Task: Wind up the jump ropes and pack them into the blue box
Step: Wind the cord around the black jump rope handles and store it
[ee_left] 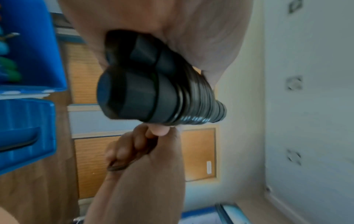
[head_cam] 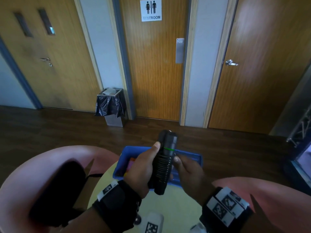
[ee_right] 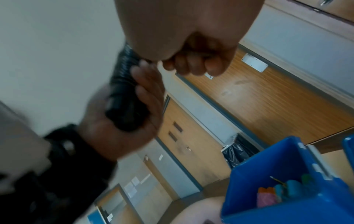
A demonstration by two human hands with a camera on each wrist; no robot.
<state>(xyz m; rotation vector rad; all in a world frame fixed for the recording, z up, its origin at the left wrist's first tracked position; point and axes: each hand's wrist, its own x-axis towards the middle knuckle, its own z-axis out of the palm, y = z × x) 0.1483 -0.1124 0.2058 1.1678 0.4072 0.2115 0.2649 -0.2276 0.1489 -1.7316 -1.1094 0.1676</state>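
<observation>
Over the blue box (head_cam: 191, 156) my left hand (head_cam: 146, 165) grips a black jump rope (head_cam: 164, 165). Its two handles lie side by side, with the cord wound round them in tight coils and a thin green band near the top. In the left wrist view the handle ends of the jump rope (ee_left: 138, 91) face the camera. My right hand (head_cam: 185, 169) sits just right of the bundle, fingers curled, thumb against the coils, pinching what looks like the cord's end. The box (ee_right: 268, 201) is open and holds other coloured ropes (ee_right: 283, 191).
The box stands on a round yellow table (head_cam: 168, 209). Pink seats flank it, the left seat (head_cam: 33, 165) carrying a black bag (head_cam: 58, 190). A lined waste bin (head_cam: 111, 105) stands by the restroom door (head_cam: 151, 73) across the dark wood floor.
</observation>
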